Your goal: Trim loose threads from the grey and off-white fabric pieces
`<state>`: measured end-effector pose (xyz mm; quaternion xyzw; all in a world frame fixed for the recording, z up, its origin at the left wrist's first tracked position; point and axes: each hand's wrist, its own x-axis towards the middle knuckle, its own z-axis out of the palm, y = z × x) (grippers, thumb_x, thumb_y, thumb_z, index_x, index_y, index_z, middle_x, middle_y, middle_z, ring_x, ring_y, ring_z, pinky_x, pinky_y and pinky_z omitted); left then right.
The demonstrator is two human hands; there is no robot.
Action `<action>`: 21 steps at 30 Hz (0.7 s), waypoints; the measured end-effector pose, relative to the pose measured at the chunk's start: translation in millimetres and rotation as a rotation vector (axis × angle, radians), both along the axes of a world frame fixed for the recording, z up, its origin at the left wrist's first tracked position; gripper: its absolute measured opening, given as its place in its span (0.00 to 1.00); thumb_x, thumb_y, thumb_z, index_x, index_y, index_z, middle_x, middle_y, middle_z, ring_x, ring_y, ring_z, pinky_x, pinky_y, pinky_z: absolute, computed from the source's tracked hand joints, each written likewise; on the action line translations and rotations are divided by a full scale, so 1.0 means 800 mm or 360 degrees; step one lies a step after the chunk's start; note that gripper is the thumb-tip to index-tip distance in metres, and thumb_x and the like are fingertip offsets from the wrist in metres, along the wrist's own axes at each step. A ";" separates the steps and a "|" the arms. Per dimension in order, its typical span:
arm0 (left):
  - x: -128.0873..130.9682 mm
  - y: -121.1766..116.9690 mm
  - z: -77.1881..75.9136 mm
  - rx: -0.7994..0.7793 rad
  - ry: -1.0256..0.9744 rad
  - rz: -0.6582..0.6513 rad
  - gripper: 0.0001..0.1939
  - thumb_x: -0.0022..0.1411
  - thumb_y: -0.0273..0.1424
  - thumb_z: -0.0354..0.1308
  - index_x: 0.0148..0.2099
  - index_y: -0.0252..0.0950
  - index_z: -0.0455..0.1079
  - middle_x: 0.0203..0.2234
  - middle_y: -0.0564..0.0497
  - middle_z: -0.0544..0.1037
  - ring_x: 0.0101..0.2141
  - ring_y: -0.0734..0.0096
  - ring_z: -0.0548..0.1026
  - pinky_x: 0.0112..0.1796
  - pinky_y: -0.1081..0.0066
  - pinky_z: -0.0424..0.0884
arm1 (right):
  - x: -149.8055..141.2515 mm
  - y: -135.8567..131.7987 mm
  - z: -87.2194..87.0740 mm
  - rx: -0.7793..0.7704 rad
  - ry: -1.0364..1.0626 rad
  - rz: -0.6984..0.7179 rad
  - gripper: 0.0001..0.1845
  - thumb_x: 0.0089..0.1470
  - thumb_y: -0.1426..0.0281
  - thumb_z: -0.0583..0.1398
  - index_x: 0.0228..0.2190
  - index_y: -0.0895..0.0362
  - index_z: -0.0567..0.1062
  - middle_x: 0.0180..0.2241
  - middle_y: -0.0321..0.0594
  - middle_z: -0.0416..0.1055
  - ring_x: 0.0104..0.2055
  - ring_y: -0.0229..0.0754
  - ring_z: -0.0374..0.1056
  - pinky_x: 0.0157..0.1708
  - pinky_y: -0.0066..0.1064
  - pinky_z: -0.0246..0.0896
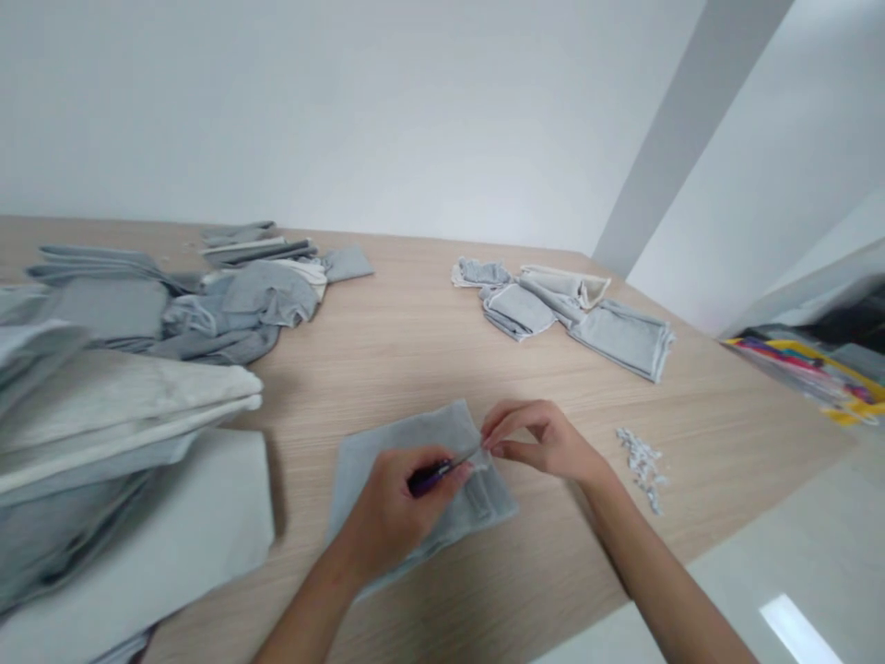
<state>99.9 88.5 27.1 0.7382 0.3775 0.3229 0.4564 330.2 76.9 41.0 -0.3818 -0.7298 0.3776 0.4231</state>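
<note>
A folded grey cloth piece (387,461) lies flat on the wooden table (415,360) right in front of me. My left hand (394,512) rests on it, closed around a small tool with a purple handle (430,477) whose metal tip points at the cloth's right edge. My right hand (536,441) pinches that edge of the cloth between thumb and fingertips, just beyond the tool's tip.
Stacks of grey and cream fabric (117,415) fill the left side, with a looser grey heap (235,295) behind. Folded grey pieces (573,314) lie at the back right. Small white scraps (643,466) sit by my right wrist. A colourful packet (816,369) lies far right.
</note>
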 end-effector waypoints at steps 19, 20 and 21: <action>-0.111 -0.127 -0.043 0.0146 -0.0254 0.0563 0.13 0.61 0.40 0.58 0.47 0.51 0.79 0.41 0.52 0.84 0.42 0.59 0.81 0.47 0.68 0.74 | -0.073 0.003 -0.050 -0.0290 -0.0805 -0.0934 0.43 0.37 0.58 0.72 0.53 0.65 0.72 0.49 0.59 0.74 0.51 0.59 0.70 0.52 0.48 0.63; -0.118 -0.137 -0.046 0.0158 -0.0288 0.0566 0.13 0.61 0.39 0.58 0.47 0.52 0.78 0.41 0.53 0.84 0.42 0.60 0.81 0.47 0.68 0.74 | -0.079 0.007 -0.051 -0.0341 -0.0773 -0.0929 0.44 0.36 0.60 0.72 0.54 0.65 0.71 0.51 0.59 0.73 0.53 0.59 0.69 0.53 0.48 0.62; -0.125 -0.146 -0.048 0.0152 -0.0297 0.0551 0.14 0.60 0.37 0.58 0.47 0.53 0.78 0.41 0.54 0.84 0.41 0.61 0.82 0.46 0.69 0.75 | -0.085 0.010 -0.050 -0.0394 -0.0723 -0.0915 0.43 0.35 0.63 0.72 0.54 0.65 0.71 0.51 0.59 0.73 0.53 0.59 0.69 0.54 0.47 0.62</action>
